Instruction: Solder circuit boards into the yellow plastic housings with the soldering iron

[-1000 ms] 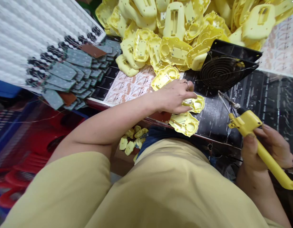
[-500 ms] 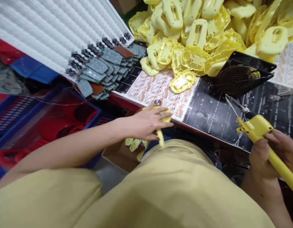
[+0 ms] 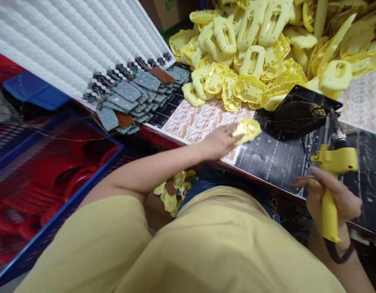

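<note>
My left hand [image 3: 221,142] is closed on the near edge of a small yellow plastic housing shell [image 3: 248,130], over the front of the table. In my right hand [image 3: 336,195], at the right, is a yellow soldering gun [image 3: 330,203]. Its handle lies across the palm, and its metal tip and feed tube point away from me. Just beyond the tip sits a black fan [image 3: 300,112]. A heap of yellow plastic shells [image 3: 252,61] fills the back of the table.
Grey-green circuit boards [image 3: 127,95] with black wired parts lie in rows beside white ribbed sheeting [image 3: 93,36]. Below the table edge stands a box holding yellow pieces [image 3: 171,195]. At the left a blue crate [image 3: 114,156] holds red parts [image 3: 47,191].
My left hand has moved from above the low box up to the table and has taken hold of the shell lying there. My right hand has tilted the soldering gun more upright.
</note>
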{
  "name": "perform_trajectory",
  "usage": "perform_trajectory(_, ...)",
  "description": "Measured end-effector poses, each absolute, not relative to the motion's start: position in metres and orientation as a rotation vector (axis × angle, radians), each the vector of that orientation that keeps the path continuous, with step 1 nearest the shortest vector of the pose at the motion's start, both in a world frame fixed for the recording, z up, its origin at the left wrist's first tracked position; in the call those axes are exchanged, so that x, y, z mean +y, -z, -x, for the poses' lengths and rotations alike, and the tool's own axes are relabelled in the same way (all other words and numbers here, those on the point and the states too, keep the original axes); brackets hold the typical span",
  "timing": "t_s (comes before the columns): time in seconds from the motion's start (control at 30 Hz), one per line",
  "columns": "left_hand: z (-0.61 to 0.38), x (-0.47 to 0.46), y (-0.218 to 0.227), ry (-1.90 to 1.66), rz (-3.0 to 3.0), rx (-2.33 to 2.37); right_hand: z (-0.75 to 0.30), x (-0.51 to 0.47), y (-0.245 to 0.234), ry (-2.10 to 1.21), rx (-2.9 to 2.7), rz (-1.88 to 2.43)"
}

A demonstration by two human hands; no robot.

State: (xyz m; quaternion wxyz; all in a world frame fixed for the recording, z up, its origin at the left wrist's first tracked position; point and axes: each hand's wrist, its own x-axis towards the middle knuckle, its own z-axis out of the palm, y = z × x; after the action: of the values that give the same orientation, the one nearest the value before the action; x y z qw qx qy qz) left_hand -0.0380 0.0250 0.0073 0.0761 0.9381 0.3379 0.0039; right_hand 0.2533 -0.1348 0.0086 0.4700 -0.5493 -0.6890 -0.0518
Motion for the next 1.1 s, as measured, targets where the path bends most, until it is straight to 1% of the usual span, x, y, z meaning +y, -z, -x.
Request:
perform_trajectory(0.07, 0.038, 0.006, -0.013, -0.034, -2.889, 0.777, -0.252, -0.125, -0.006, 0.161, -1.855, 1.284)
perform_trajectory(0.13, 0.039, 0.010, -0.023, -0.058, -2.930, 0.719, -0.249, -0.113, -0.002, 0.111, -1.989, 1.198)
perform_trajectory(0.27, 0.045, 0.092, -0.041, -0.050, -2.935, 1.143, -0.237, -0.094, 0.006, 0.034, -2.186, 1.043)
perform_trajectory(0.37, 0.049, 0.158, -0.046, -0.097, -2.938, 1.169, -0.231, -0.087, 0.008, 0.020, -2.245, 1.000)
perform_trajectory(0.43, 0.048, 0.177, -0.052, -0.056, -2.972, 1.131, -0.229, -0.086, 0.008, 0.049, -2.229, 1.007)
perform_trajectory(0.53, 0.042, 0.162, -0.066, 0.094, -3.047, 1.153, -0.230, -0.085, 0.006, 0.110, -2.204, 1.026)
perform_trajectory(0.67, 0.034, 0.092, -0.077, 0.357, -3.023, 1.251, -0.233, -0.085, 0.006, 0.143, -2.199, 1.053)
perform_trajectory(0.77, 0.027, 0.044, -0.071, 0.372, -2.941, 1.161, -0.234, -0.085, 0.007, 0.139, -2.203, 1.043)
perform_trajectory(0.83, 0.023, 0.029, -0.067, 0.326, -2.912, 1.035, -0.234, -0.085, 0.007, 0.137, -2.208, 1.037)
perform_trajectory(0.9, 0.023, 0.030, -0.067, 0.265, -2.870, 0.992, -0.234, -0.087, 0.007, 0.134, -2.200, 1.045)
perform_trajectory(1.0, 0.027, 0.057, -0.069, 0.149, -2.843, 1.046, -0.236, -0.092, 0.006, 0.112, -2.191, 1.058)
perform_trajectory(1.1, 0.026, 0.093, -0.060, 0.105, -3.005, 0.874, -0.237, -0.096, 0.006, 0.093, -2.222, 1.072)
